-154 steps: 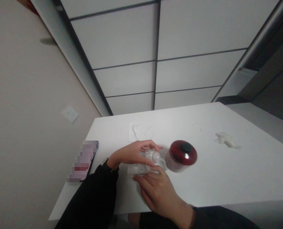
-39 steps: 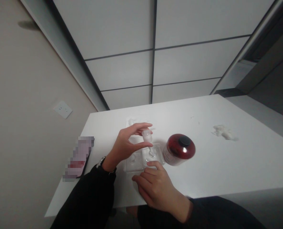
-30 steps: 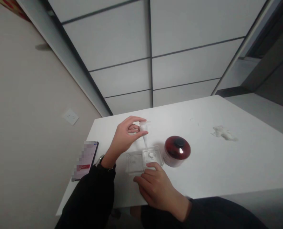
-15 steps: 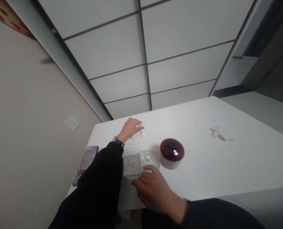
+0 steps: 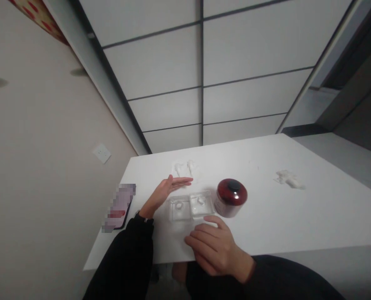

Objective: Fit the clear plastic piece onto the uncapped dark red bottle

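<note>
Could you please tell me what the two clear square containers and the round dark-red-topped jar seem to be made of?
The two clear square containers look like glossy, rigid plastic: they are see-through with bright edges, though glass is possible. The round dark-red-topped jar also looks glossy, its top catching a sharp highlight; it may be plastic or glass.

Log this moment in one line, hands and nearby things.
left hand: open, near white tissue | right hand: loosely curled, near clear square trays | red-topped container: right of trays
</note>
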A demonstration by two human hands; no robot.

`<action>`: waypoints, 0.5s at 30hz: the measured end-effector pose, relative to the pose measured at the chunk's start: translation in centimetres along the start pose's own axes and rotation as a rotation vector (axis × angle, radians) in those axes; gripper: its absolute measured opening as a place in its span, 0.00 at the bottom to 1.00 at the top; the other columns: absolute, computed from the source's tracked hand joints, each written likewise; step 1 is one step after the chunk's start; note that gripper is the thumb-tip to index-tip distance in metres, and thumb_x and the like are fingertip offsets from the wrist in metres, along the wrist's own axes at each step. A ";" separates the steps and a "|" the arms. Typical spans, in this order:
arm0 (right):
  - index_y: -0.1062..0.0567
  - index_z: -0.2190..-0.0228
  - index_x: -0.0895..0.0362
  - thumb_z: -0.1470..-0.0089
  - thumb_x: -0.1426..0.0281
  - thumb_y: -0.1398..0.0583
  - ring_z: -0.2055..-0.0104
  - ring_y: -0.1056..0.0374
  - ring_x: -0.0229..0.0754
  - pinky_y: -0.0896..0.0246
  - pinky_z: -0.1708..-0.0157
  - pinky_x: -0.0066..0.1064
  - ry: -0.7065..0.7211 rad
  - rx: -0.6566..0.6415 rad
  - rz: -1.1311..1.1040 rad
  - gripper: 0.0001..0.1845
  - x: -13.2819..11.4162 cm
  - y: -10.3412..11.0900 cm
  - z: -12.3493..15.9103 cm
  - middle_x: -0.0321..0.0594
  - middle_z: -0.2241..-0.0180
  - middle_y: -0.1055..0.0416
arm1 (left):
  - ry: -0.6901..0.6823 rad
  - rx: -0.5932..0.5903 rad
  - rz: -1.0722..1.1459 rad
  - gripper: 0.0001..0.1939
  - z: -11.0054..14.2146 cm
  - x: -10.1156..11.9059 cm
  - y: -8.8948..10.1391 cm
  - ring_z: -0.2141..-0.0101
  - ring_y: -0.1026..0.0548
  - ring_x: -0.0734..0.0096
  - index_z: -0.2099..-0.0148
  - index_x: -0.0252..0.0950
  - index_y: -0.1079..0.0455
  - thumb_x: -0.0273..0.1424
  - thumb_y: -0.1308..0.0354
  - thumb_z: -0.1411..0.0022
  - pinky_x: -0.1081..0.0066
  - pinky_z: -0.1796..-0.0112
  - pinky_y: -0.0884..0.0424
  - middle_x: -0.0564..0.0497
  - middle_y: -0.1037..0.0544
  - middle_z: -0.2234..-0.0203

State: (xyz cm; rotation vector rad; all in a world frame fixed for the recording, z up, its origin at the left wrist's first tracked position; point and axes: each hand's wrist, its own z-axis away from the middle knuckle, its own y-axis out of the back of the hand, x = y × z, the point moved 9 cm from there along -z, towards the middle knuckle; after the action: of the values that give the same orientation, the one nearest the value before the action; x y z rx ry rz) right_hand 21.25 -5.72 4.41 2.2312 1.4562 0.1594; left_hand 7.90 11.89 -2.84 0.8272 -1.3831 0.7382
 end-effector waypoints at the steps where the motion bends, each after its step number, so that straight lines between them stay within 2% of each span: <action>1: 0.22 0.59 0.57 0.42 0.78 0.45 0.66 0.26 0.38 0.41 0.45 0.36 0.008 0.049 0.054 0.13 0.1 1.3 -0.2 0.35 0.68 0.19 | 0.021 -0.060 0.039 0.42 0.0 -0.2 -0.6 0.38 0.25 0.50 0.40 0.36 0.21 0.62 0.62 0.27 0.50 0.32 0.39 0.40 0.22 0.39; 5: 0.24 0.60 0.52 0.43 0.77 0.40 0.59 0.26 0.42 0.44 0.39 0.41 -0.123 0.286 0.359 0.10 2.9 6.4 -0.3 0.34 0.63 0.21 | 0.110 -0.317 0.111 0.47 0.4 -0.8 -2.7 0.31 0.33 0.46 0.35 0.37 0.25 0.67 0.63 0.31 0.47 0.29 0.47 0.40 0.28 0.33; 7: 0.26 0.54 0.51 0.43 0.73 0.37 0.52 0.26 0.47 0.43 0.38 0.48 -0.270 0.350 0.393 0.14 5.5 7.7 0.2 0.39 0.55 0.22 | 0.133 -0.389 0.131 0.47 0.5 -1.0 -3.3 0.31 0.33 0.45 0.34 0.37 0.26 0.66 0.63 0.31 0.47 0.29 0.48 0.39 0.29 0.33; 10: 0.28 0.44 0.52 0.39 0.64 0.36 0.43 0.28 0.55 0.42 0.36 0.59 -0.465 0.301 0.264 0.22 9.3 7.6 0.8 0.47 0.46 0.23 | 0.159 -0.422 0.130 0.45 0.6 -1.5 -3.5 0.33 0.30 0.46 0.34 0.36 0.26 0.65 0.62 0.29 0.48 0.29 0.46 0.39 0.27 0.35; 12: 0.28 0.43 0.52 0.37 0.60 0.37 0.43 0.26 0.56 0.44 0.34 0.64 -0.569 0.214 0.149 0.22 11.0 6.6 1.2 0.47 0.46 0.22 | 0.157 -0.424 0.090 0.44 0.6 -1.6 -3.5 0.33 0.29 0.48 0.34 0.37 0.25 0.64 0.61 0.29 0.49 0.30 0.44 0.40 0.26 0.35; 15: 0.25 0.49 0.51 0.38 0.59 0.35 0.49 0.23 0.53 0.35 0.39 0.59 -0.710 0.198 0.017 0.18 12.3 5.9 2.1 0.45 0.53 0.19 | 0.115 -0.394 -0.061 0.41 0.6 -1.1 -3.0 0.32 0.31 0.52 0.36 0.41 0.24 0.62 0.61 0.27 0.51 0.29 0.46 0.44 0.26 0.35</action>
State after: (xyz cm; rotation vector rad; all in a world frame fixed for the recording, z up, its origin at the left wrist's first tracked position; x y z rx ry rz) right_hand 32.14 2.61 3.29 2.1132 1.0829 -0.7278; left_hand 10.05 9.84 -4.16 0.5056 -1.3365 0.4369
